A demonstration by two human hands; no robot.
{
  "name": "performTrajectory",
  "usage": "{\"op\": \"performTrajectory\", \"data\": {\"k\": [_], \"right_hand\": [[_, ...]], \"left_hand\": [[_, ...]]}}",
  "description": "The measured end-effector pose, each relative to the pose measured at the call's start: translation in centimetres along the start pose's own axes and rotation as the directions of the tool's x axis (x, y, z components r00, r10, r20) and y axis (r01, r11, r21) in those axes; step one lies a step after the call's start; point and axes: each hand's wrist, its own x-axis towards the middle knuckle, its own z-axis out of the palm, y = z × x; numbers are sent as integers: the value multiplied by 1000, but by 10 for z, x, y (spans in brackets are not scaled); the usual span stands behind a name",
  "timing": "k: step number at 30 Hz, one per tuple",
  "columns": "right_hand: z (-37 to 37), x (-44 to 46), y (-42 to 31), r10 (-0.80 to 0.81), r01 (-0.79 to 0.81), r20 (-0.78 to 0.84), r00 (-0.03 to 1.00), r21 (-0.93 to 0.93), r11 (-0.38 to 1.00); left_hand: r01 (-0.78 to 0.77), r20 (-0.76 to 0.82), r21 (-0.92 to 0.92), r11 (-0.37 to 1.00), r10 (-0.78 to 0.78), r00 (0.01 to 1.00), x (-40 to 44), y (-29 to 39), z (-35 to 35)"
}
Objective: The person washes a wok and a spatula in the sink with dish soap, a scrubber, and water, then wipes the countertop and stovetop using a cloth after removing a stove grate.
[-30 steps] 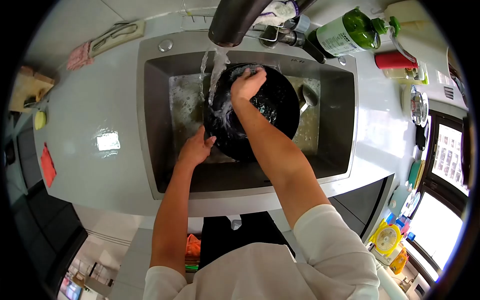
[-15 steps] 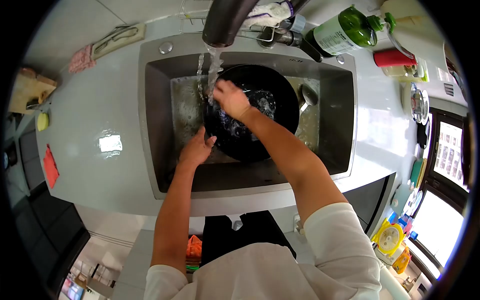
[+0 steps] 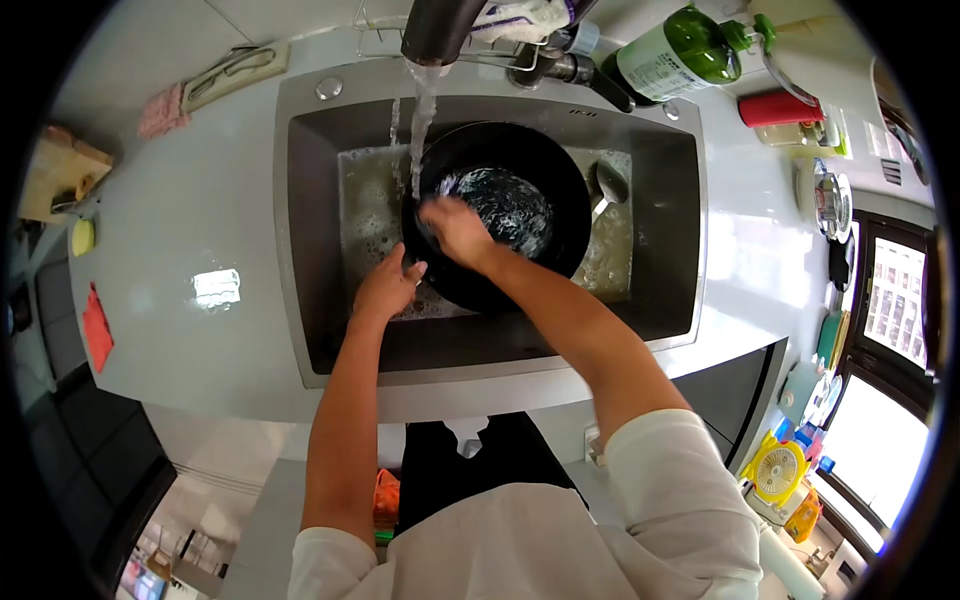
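A round black pan with water swirling in it lies in the grey sink. My left hand grips the pan's left rim, thumb on the near side. Inside the pan, at its left part, is my right hand, its fingers blurred by motion; whether they hold anything cannot be made out. A stream of water runs from the dark faucet into the pan's left edge. To the right of the pan a metal ladle rests in cloudy water at the sink's bottom.
Behind the sink are a wire rack with a white cloth and a green pump bottle. A red-lidded container and metal bowls are at the right. On the left counter lie a pink cloth and a red cloth.
My right hand has moved from the pan's far side to its left part, then slightly nearer to me. My left hand has stayed at the rim. The water in the pan now swirls.
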Motion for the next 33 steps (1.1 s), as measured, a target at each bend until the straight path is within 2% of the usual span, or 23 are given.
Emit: {"op": "performTrajectory", "data": {"k": [1, 2, 3, 4, 5, 6, 7, 9, 10, 12, 14, 16, 17, 19, 20, 22, 24, 26, 28, 30, 31, 32, 33], "right_hand": [[-23, -29, -6, 129, -113, 279, 951, -71, 991], [-32, -56, 2, 256, -178, 348, 902, -241, 954], [-55, -65, 9, 300, -49, 442, 845, -496, 867], [-56, -76, 41, 376, -76, 336, 863, -651, 756], [-81, -63, 55, 553, -260, 295, 780, -650, 714], [-92, -50, 71, 590, -473, 48, 806, -548, 690], [-101, -30, 67, 472, -394, -12, 881, -569, 722], [-75, 26, 57, 456, -484, -169, 874, -386, 785], [-56, 45, 48, 351, -399, -202, 914, -303, 865], [-28, 46, 32, -38, 36, 2, 999, -419, 907], [-59, 36, 33, -261, 322, 193, 946, -447, 834], [-98, 34, 62, -160, 342, 323, 933, -655, 674], [-126, 27, 71, -134, 324, 300, 945, -779, 537], [-162, -5, 84, -215, 342, 269, 939, -802, 490], [-165, -27, 80, -117, 272, 247, 962, -823, 498], [-142, -70, 52, 339, -9, 172, 925, -881, 473], [-120, -107, 62, 244, 137, 400, 883, -718, 682], [-148, -76, 51, 310, 260, 467, 828, -810, 525], [-185, -40, 63, 150, 264, 356, 922, -865, 426], [-202, -38, 55, 106, 243, 321, 941, -860, 450], [-193, -58, 49, 172, 198, 286, 943, -894, 403], [-173, -87, 48, 341, 20, 207, 917, -878, 478], [-155, -108, 21, 515, -38, 252, 819, -873, 487]], "left_hand": [[10, 22, -5, 1000, -10, 1000, -6, 5, -4], [21, 40, -12, 1000, -21, 999, -11, 10, -10], [20, 41, -17, 1000, -19, 999, -15, 15, -15], [54, 71, -23, 998, -52, 996, -20, 20, -19], [86, 96, -29, 996, -83, 992, -21, 23, -20], [88, 92, -31, 996, -85, 992, -20, 25, -17], [61, 64, -7, 998, -60, 996, -20, 25, -14], [45, 33, 21, 999, -46, 998, -16, 18, -9], [32, 13, 27, 999, -32, 999, -13, 13, -3], [11, -8, 32, 999, -11, 1000, -10, 12, -3], [55, 39, -18, 998, -54, 998, -15, 18, -11], [57, 39, -50, 997, -55, 998, -15, 18, -11], [67, 42, -80, 995, -63, 997, -17, 17, -11], [53, 33, -74, 996, -50, 998, -14, 14, -10], [42, 23, -59, 997, -41, 999, -14, 13, -9], [58, 24, -75, 996, -56, 998, -21, 19, -13], [57, 17, -83, 995, -56, 998, -23, 27, -17], [78, 34, -84, 993, -76, 997, -24, 26, -17], [63, 17, -79, 995, -62, 998, -22, 24, -16], [54, 19, -75, 996, -52, 998, -22, 17, -9], [27, -13, -77, 997, -28, 1000, -16, 11, -6], [-3, -52, -81, 997, -1, 999, -12, 12, -4], [57, -11, -114, 992, -59, 998, -26, 28, -15]]}}
